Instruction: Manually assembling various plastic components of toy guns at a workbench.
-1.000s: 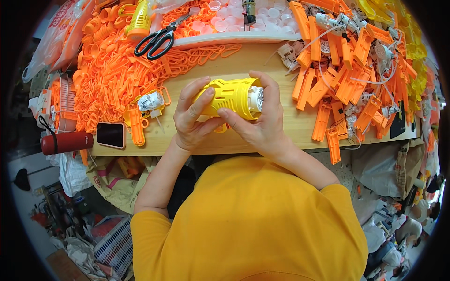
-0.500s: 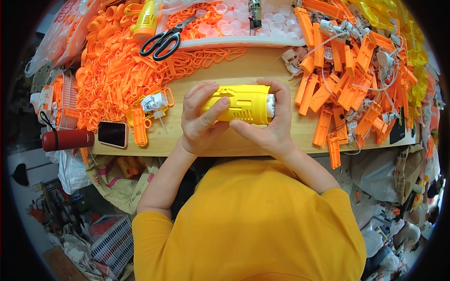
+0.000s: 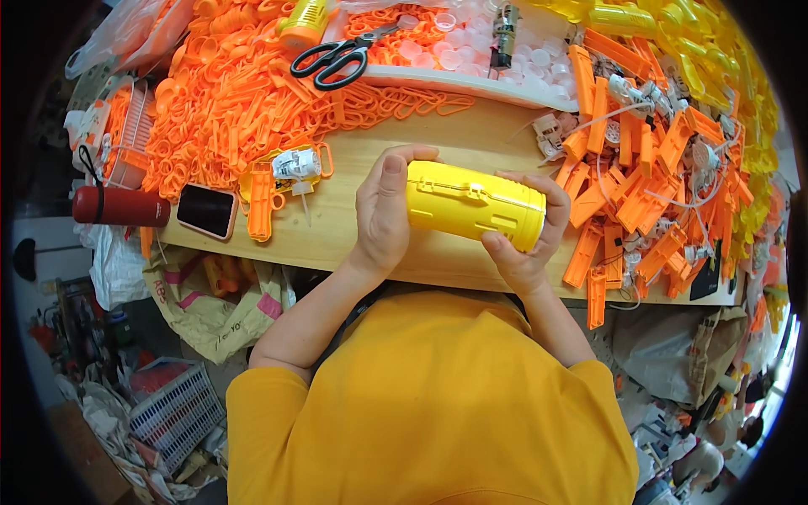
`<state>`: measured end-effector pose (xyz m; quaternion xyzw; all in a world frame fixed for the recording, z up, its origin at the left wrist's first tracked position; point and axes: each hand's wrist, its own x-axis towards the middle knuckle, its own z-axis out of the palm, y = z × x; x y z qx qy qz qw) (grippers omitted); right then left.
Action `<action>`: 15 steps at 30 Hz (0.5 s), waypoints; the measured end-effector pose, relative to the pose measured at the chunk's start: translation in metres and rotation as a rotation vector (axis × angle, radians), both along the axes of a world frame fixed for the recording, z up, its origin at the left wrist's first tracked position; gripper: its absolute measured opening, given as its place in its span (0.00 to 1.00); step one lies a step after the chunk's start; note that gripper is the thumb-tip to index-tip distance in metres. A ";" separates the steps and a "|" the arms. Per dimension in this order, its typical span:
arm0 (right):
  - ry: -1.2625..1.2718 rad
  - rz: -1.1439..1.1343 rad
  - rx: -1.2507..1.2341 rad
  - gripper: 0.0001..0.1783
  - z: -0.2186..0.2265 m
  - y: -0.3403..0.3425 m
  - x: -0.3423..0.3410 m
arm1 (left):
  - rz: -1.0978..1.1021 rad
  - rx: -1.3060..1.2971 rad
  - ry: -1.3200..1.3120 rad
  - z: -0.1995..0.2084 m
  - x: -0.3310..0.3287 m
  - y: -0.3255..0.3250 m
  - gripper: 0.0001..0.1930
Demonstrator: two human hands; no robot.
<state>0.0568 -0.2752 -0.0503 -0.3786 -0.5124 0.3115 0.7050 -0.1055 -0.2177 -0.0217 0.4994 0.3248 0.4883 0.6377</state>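
A yellow plastic cylindrical housing (image 3: 471,202) is held between my two hands above the near edge of the table. It lies sideways, its right end tilted a little toward me. My left hand (image 3: 383,210) is closed around its left end, thumb on top and the other fingers behind. At the right end, my right hand (image 3: 534,244) grips the ribbed rim, with the thumb on the near side and fingers over the far side. Both end faces are hidden. To the left lies an orange holder with a white motor-like part (image 3: 295,164) on a yellow shell.
A heap of small orange parts (image 3: 227,101) covers the far left, with black-handled scissors (image 3: 337,63) on it. A tray of clear caps (image 3: 471,80) stands at the back. Orange wired assemblies (image 3: 640,185) pile up at right. A phone (image 3: 206,210) and red flask (image 3: 122,206) are at left.
The housing has rolled in my hands and its right end has dipped toward me. The white part at that end no longer shows. My whole view has turned slightly.
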 end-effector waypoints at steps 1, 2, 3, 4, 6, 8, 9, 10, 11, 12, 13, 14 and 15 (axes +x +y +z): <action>-0.095 -0.030 0.041 0.38 -0.001 0.000 0.003 | 0.008 -0.001 -0.002 0.000 0.002 -0.001 0.26; -0.189 -0.061 0.082 0.39 -0.002 0.001 0.005 | 0.039 0.030 0.004 -0.001 0.004 -0.003 0.25; -0.190 -0.055 0.082 0.39 -0.001 0.001 0.007 | 0.070 0.062 0.009 -0.002 0.005 -0.004 0.24; -0.232 -0.054 0.114 0.38 0.000 0.002 0.009 | 0.074 0.061 0.008 -0.002 0.006 -0.005 0.24; -0.274 -0.049 0.146 0.38 0.002 0.004 0.010 | 0.113 0.182 0.048 -0.005 0.007 -0.007 0.23; -0.310 -0.051 0.171 0.37 0.003 0.003 0.010 | 0.130 0.211 0.061 -0.008 0.007 -0.007 0.22; -0.310 -0.049 0.169 0.37 0.004 0.002 0.010 | 0.147 0.242 0.076 -0.009 0.007 -0.006 0.22; -0.311 -0.057 0.155 0.37 0.004 0.001 0.009 | 0.145 0.241 0.074 -0.009 0.007 -0.004 0.22; -0.311 -0.064 0.141 0.37 0.004 0.000 0.008 | 0.157 0.310 0.089 -0.009 0.007 -0.001 0.21; -0.313 -0.065 0.139 0.37 0.004 0.000 0.007 | 0.169 0.379 0.104 -0.009 0.006 0.001 0.20; -0.306 -0.062 0.141 0.36 0.005 0.000 0.005 | 0.167 0.378 0.102 -0.010 0.005 0.003 0.20; -0.299 -0.058 0.143 0.36 0.005 -0.001 0.003 | 0.114 0.304 0.075 -0.010 0.002 0.004 0.20; -0.301 -0.061 0.141 0.36 0.006 -0.002 0.000 | 0.059 0.231 0.048 -0.011 0.001 0.006 0.21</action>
